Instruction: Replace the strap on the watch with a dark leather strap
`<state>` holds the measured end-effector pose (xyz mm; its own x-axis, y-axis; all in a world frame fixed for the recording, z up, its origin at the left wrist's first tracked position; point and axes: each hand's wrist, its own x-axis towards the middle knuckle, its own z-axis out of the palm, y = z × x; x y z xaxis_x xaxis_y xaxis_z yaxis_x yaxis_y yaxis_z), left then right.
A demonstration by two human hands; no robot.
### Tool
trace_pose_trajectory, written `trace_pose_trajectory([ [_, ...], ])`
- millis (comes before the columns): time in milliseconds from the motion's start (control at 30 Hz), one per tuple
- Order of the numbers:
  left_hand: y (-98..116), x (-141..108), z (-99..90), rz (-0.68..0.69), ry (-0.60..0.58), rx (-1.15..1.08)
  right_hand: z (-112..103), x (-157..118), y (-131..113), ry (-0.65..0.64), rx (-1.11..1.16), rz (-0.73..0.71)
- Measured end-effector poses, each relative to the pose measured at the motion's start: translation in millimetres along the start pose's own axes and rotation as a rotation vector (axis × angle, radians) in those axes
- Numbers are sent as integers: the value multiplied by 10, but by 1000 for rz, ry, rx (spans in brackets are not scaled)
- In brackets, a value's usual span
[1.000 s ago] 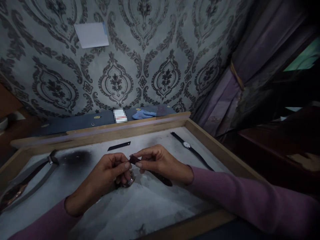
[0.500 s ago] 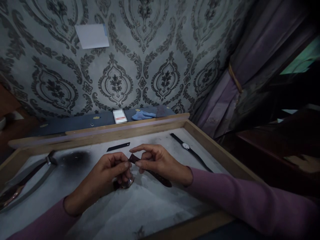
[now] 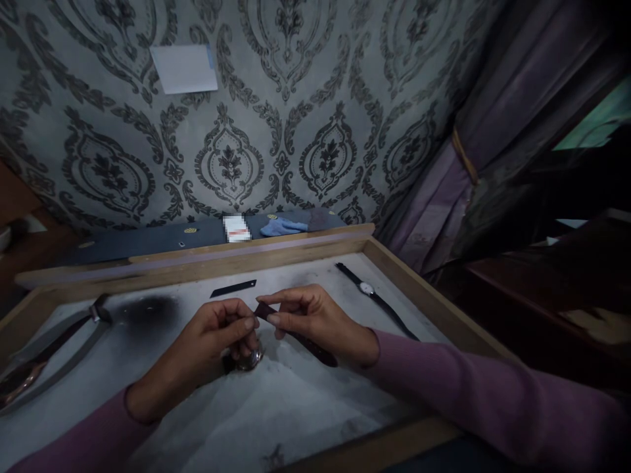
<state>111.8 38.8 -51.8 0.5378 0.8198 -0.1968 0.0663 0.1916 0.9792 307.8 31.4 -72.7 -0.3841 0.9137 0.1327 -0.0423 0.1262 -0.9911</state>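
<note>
The strap (image 3: pixel 266 312) is held up over the middle of the tray (image 3: pixel 414 287), between the two hands. The right hand (image 3: pixel 320 322) has a pinch grip on it, thumb below and index finger stretched along the top, with only a thin gap filled by the strap. A dark length shows below the right palm and looks like its other end. The left hand (image 3: pixel 217 335) is curled nearly closed, thumb and fingertips together at the strap's left end; it seems to nip the edge, though its fingers hide how much. Just below them is a watch case (image 3: pixel 250 360); whether they touch it, I cannot tell.

The strap should be very light, bendy along its length but fairly firm at the tip, and not easily broken. It is narrow and may be smooth, so it could twist in a loose pinch; best take it flat across both faces, close to the end. The case is likely heavier and slicker, its face easily scratched, so hold it by the sides.
</note>
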Motion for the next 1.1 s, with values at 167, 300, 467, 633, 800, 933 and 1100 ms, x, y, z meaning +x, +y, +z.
trace_pose_trajectory([
  [167,-15,1,-23,15,-25,13,9,-3,-11,3,22,19],
  [300,1,8,-52,12,-26,49,4,0,-21,35,29,49],
  [467,19,43,-116,-7,37,127,-18,17,-16,35,-6,62],
  [633,26,31,-200,81,7,519,-32,25,5,29,-13,82],
  [800,-54,-48,-262,92,-25,890,-60,22,46,25,-46,86],
  [933,-128,-78,-279,106,-46,926,-85,15,76,13,-75,87],
  [1100,-149,-88,-267,115,-68,911,-94,16,76,-5,-123,64],
])
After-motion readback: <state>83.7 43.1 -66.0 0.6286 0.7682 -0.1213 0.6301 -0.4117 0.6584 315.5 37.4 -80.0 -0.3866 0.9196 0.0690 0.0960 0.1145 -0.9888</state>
